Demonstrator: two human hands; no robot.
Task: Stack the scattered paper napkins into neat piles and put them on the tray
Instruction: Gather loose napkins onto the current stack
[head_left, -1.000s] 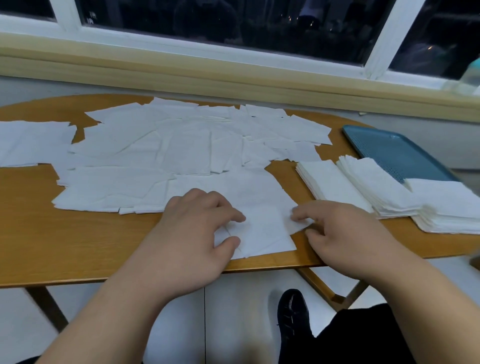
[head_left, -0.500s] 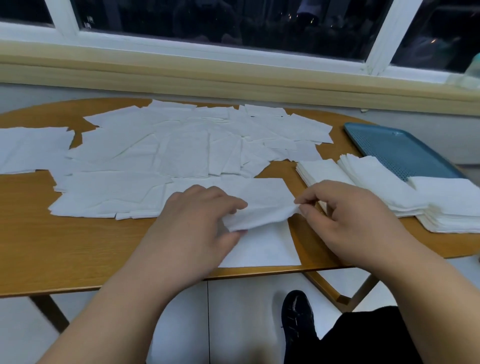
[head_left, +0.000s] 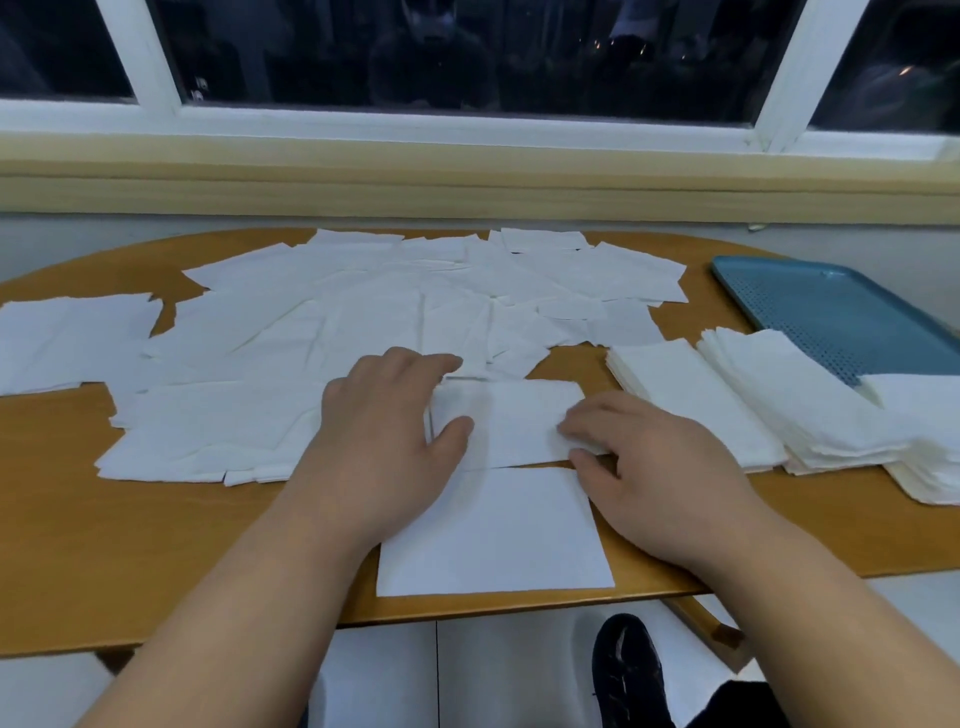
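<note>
**Surface and room.** An oval wooden table (head_left: 156, 545) stands against a wall below a beige ledge (head_left: 467, 176) and a white-framed window (head_left: 467, 52) with dark panes. A pale tiled floor (head_left: 519, 649) shows under the near table edge, with a black shoe (head_left: 626, 670) on it.

**Containers and contents.** A blue tray (head_left: 810, 306) with a dotted surface lies at the far right of the table. The rightmost pile (head_left: 924, 441) covers the tray's near end. Whether it rests fully on the tray cannot be determined. The middle pile (head_left: 795, 400) lies just beside the tray's left rim. The left pile (head_left: 691, 400) lies on bare table, touching the middle pile.

**Task items.** The scattered napkins (head_left: 363, 312) cover the far centre of the table in overlapping layers. A separate group (head_left: 67, 338) lies at the far left. A single flat napkin (head_left: 493, 535) lies at the near edge, centre. Directly beyond it lies a folded napkin (head_left: 509, 421), held between both hands.

**Grip state.**
- The left hand (head_left: 384, 431) grasps the folded napkin's left end, with the thumb on top and the fingers curled at the far corner.
- The right hand (head_left: 649, 457) pinches the right end, with the fingertips on top and the thumb at the near edge.

**Counts.**
- Tray: one.
- Piles: three.
- Folded napkin in hand: one.
- Flat napkin at near edge: one.
- Hands: two.
- Shoe: one.
- Scattered sheets: overlap too heavily to count.
</note>
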